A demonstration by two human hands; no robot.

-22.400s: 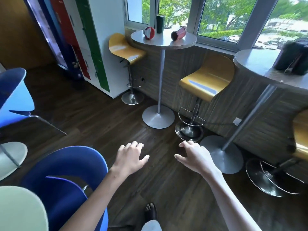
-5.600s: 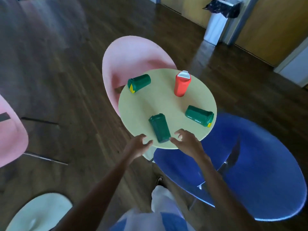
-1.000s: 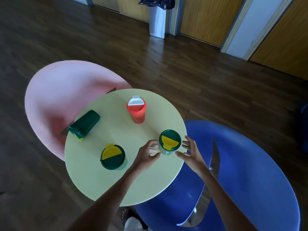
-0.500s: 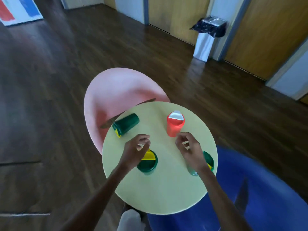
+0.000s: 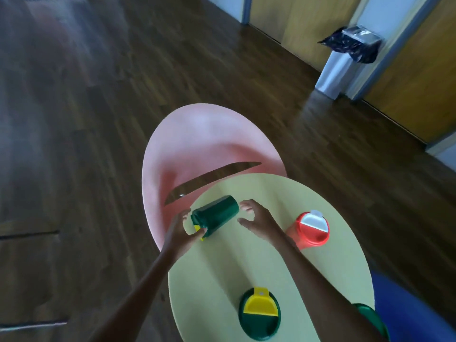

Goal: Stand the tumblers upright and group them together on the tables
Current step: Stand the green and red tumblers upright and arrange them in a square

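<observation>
At the far edge of the round bench [image 5: 222, 272], the toppled green tumbler [image 5: 215, 218] is pinched at its lid end by the left hand [image 5: 181, 233]; the right hand [image 5: 256, 220], spread, is held beside its base, apparently for tipping upright.

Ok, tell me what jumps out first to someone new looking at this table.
Both hands close in on a dark green tumbler lying on its side at the far left edge of the round yellow-green table: the left hand at its lid end, the right hand open at its base. The red tumbler stands upright at right, and a green tumbler with a yellow flap stands nearer the camera.
</observation>
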